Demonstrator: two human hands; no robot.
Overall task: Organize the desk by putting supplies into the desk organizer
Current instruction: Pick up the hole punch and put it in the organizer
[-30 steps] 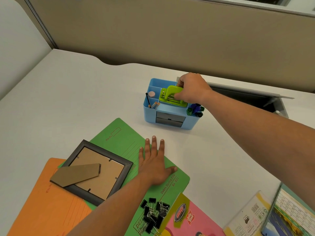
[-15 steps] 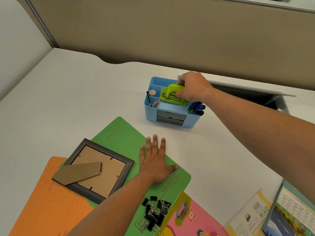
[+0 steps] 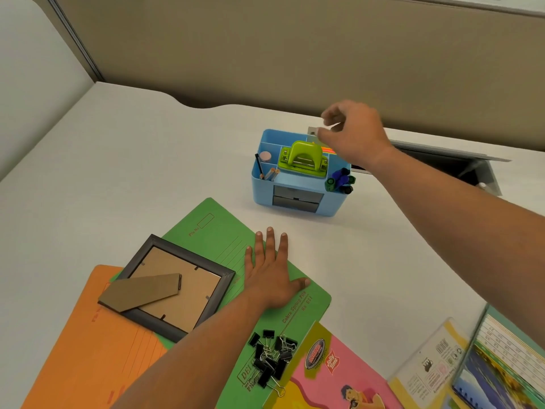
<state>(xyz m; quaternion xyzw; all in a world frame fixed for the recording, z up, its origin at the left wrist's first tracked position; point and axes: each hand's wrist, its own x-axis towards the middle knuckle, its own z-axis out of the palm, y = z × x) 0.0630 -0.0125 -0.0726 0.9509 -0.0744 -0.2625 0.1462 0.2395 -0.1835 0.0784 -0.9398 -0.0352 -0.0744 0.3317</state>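
My right grip (image 3: 352,134) hangs loose, empty, beside the hole punch (image 3: 303,159) (perched high in the organizer (image 3: 295,202)); a stray knock could topple it. Left grip (image 3: 271,276) flat on the folder (image 3: 224,231).

The punch (image 3: 303,158) sits in the organizer (image 3: 262,187) at 12 o'clock. The frame (image 3: 196,293) lies on a folder (image 3: 218,240) at 8, clips (image 3: 271,358) at 6.

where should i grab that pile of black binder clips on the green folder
Close the fingers round the black bodies of the binder clips from above, coming in from the right: they lie in a loose tangled heap, wire loops sticking out, and the left forearm borders the heap's left side.
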